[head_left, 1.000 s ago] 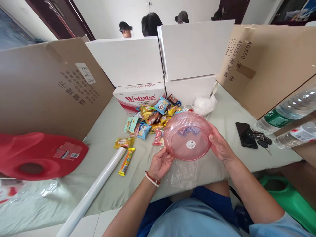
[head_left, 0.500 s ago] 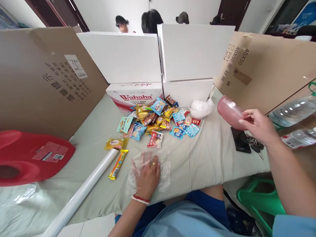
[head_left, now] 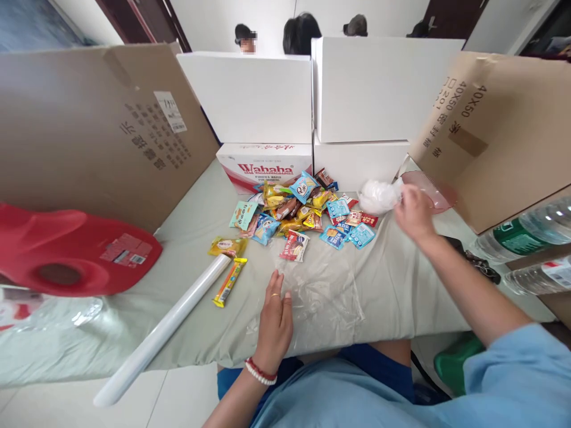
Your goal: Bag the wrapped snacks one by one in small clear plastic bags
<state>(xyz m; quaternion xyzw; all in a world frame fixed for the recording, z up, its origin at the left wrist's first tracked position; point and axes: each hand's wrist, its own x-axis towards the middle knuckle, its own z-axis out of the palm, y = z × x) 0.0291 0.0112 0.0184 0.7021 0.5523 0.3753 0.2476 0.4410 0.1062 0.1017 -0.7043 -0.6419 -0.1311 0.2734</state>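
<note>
My left hand (head_left: 275,321) is open, fingers stretched forward, at the left edge of a clear flat plastic bag (head_left: 328,297) on the cloth. My right hand (head_left: 414,214) is at the right side of a bunched white plastic bag (head_left: 379,196), its fingertips at the bag's edge. Motion blurs those fingers, so their grip is unclear. Right behind that hand, a translucent pink plastic container (head_left: 435,189) lies by the cardboard. A pile of wrapped snacks (head_left: 289,208) sits in the middle, with a red-and-white snack packet (head_left: 294,245) nearest my left hand.
White boxes (head_left: 357,89) form a wall at the back, cardboard panels (head_left: 89,119) at both sides. A red jug (head_left: 80,249) and a white roll (head_left: 165,327) lie left, beside a yellow snack bar (head_left: 229,282). Water bottles (head_left: 526,232) lie right.
My right hand has moved left to the white bag, and the pink container is now by the cardboard. The clear bag is spread wider, with my left hand at its left edge. The view has shifted.
</note>
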